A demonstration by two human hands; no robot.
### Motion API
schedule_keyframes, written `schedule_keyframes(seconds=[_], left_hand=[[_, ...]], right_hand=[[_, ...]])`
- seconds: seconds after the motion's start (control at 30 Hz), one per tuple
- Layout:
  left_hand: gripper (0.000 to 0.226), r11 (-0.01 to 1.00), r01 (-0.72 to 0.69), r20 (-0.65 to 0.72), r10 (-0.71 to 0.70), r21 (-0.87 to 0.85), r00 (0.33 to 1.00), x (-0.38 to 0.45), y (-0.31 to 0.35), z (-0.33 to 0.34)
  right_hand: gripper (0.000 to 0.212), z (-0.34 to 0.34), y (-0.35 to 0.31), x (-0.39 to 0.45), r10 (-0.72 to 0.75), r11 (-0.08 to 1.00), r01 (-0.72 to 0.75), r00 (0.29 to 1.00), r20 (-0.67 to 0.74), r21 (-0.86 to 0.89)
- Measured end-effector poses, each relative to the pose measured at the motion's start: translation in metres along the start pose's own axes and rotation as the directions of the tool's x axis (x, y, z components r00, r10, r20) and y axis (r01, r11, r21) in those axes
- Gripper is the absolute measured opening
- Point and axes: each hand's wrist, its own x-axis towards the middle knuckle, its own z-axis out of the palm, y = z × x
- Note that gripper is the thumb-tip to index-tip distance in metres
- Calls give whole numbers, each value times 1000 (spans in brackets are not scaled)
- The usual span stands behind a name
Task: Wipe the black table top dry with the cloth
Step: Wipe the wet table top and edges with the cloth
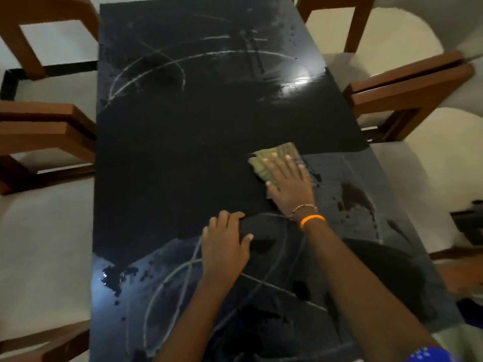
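The long black table top [183, 152] runs away from me, with whitish wet streaks and droplets at its far end and near end. A folded yellowish-green cloth [274, 158] lies flat on it right of centre. My right hand [290, 184], with an orange band and a bracelet at the wrist, presses palm-down on the cloth with fingers spread. My left hand [224, 244] rests on the table nearer to me, fingers curled against the surface, holding nothing that I can see. Most of the cloth's near part is hidden under my right hand.
Wooden chairs with pale cushions stand along both long sides: at the left [44, 131], at the far left [52, 24] and at the right [407, 92]. A bright light glare [298, 79] reflects on the far right of the table.
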Motion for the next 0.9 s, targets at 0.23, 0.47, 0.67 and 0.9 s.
schedule_keyframes(seconds=[0.23, 0.47, 0.67, 0.9], left_hand=[[82, 996, -40, 123, 31, 76, 992, 1, 37, 27], [81, 994, -19, 140, 5, 104, 990, 4, 42, 27], [72, 988, 41, 130, -60, 148, 990, 0, 56, 29], [90, 990, -64, 169, 41, 129, 985, 2, 104, 47]], right_hand=[[74, -26, 136, -13, 417, 909, -415, 906, -67, 40], [66, -6, 40, 4, 359, 931, -355, 932, -41, 89], [58, 6, -20, 3, -291, 955, 285, 955, 60, 87], [60, -18, 100, -4, -72, 997, 71, 997, -17, -30]])
